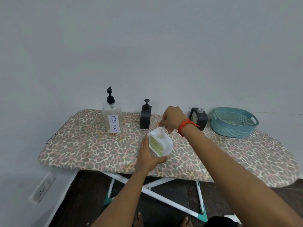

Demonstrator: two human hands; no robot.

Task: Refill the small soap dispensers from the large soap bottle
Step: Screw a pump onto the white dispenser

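White dispenser (164,145), tilted near the board's (78,145) front edge, is gripped by the left hand (147,155); the right hand (171,119) pinches its pump (160,133). Bottle (112,118) behind reads "DISH SOAP"; board runs wide either side.

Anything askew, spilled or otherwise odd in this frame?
Yes: the pumpless black dispenser beside the teal basket appears tilted, with its neck open. The large soap bottle looks nearly empty. No spill shows on the ironing board.

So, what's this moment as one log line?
left hand holds white dispenser | right hand pinches its pump | dish soap bottle upright, untouched | no pouring
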